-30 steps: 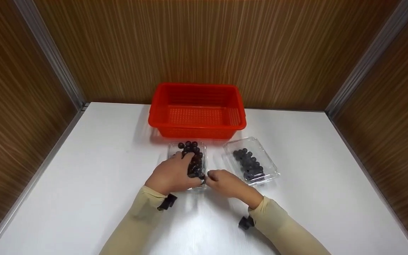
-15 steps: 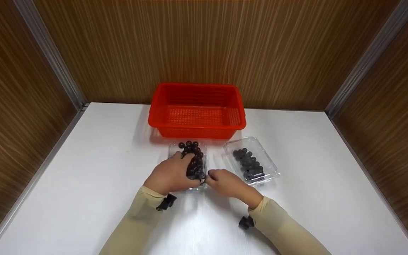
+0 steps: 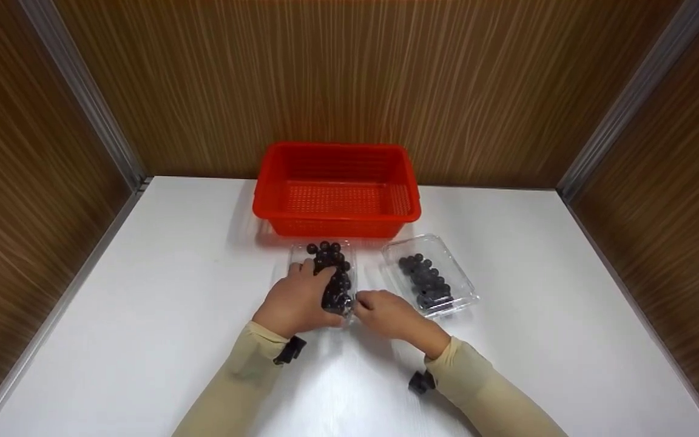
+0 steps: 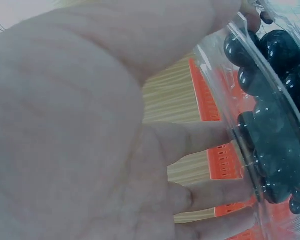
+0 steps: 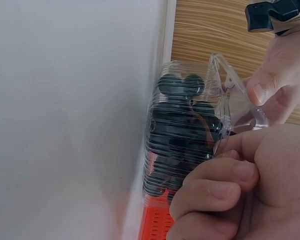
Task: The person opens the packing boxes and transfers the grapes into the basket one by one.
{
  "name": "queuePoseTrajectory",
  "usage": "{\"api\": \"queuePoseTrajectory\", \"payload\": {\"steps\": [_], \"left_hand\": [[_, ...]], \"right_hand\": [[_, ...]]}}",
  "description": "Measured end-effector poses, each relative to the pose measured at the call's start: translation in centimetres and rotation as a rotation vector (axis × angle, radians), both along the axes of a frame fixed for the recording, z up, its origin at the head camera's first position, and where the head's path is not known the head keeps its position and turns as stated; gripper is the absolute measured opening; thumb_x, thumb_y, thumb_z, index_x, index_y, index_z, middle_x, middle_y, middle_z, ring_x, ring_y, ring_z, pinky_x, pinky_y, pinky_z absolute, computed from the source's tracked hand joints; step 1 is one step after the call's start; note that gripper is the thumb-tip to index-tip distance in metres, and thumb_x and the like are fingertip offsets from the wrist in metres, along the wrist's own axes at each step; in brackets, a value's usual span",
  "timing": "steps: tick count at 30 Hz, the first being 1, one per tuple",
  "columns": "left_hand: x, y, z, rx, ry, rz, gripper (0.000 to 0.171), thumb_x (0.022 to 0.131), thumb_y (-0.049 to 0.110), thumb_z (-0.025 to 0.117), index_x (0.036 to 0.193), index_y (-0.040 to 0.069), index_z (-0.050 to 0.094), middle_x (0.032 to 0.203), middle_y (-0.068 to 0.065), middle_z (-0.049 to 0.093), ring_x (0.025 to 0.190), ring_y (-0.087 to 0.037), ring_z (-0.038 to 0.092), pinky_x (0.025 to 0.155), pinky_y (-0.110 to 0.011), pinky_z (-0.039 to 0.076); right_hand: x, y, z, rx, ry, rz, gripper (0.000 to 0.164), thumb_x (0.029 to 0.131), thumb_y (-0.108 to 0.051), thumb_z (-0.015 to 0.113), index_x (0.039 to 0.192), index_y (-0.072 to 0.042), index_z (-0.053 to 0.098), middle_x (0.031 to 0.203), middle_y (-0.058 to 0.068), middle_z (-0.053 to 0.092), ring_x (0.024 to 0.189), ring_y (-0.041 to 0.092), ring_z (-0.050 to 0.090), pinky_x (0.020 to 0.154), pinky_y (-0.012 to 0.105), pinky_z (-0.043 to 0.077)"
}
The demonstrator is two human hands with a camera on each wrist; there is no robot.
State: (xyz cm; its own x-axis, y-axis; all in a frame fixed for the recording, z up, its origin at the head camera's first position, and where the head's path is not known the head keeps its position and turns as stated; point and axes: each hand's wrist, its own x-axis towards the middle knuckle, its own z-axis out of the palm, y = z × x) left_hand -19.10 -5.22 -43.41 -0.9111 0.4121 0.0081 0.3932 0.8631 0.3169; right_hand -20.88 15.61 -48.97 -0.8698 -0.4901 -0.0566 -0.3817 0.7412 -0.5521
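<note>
As the head view is showing, my left hand (image 3: 298, 301) is gripping the left grape box (image 3: 299, 255) near the red basket (image 3: 337, 216). Left wrist: fingers (image 4: 200, 137) are touching its side. Right wrist: my right hand (image 5: 262, 180) is pinching its edge.

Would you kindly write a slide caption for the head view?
Left hand and right hand at a clear box of dark grapes, a red basket behind.

Clear ribbed plastic box (image 5: 186, 66), dark glossy round grapes (image 3: 340, 280) clustered inside. Just in front of red basket (image 3: 337, 216), short end facing it.
</note>
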Motion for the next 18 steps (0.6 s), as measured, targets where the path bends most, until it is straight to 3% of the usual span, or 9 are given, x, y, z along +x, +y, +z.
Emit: {"api": "queuePoseTrajectory", "payload": {"steps": [6, 13, 18], "left_hand": [[-0.11, 0.10, 0.03, -0.021, -0.020, 0.019, 0.088, 0.081, 0.051, 0.086, 0.151, 0.010, 0.054, 0.143, -0.029, 0.050, 0.124, -0.045, 0.050, 0.092, -0.053, 0.057], [-0.04, 0.15, 0.07, -0.028, -0.016, 0.012, 0.084, 0.083, 0.049, 0.084, 0.151, 0.010, 0.054, 0.145, -0.030, 0.049, 0.126, -0.046, 0.049, 0.094, -0.055, 0.056], [-0.15, 0.24, -0.15, -0.015, -0.005, 0.020, 0.081, 0.083, 0.054, 0.082, 0.146, 0.008, 0.059, 0.141, -0.028, 0.053, 0.125, -0.046, 0.051, 0.095, -0.057, 0.055]], "right_hand": [[-0.04, 0.18, 0.23, 0.038, -0.004, -0.117, 0.033, 0.102, -0.030, 0.052, 0.072, -0.017, 0.053, 0.066, -0.001, 0.047, 0.064, 0.019, 0.046, 0.061, 0.036, 0.039], [-0.09, 0.13, 0.15, 0.006, -0.028, -0.076, 0.038, 0.104, -0.027, 0.048, 0.068, -0.016, 0.051, 0.065, -0.002, 0.046, 0.063, 0.017, 0.045, 0.062, 0.036, 0.040], [-0.08, 0.17, 0.01, -0.019, -0.059, -0.095, 0.030, 0.104, -0.027, 0.051, 0.076, -0.014, 0.053, 0.068, -0.003, 0.046, 0.065, 0.016, 0.045, 0.061, 0.034, 0.038]]}}
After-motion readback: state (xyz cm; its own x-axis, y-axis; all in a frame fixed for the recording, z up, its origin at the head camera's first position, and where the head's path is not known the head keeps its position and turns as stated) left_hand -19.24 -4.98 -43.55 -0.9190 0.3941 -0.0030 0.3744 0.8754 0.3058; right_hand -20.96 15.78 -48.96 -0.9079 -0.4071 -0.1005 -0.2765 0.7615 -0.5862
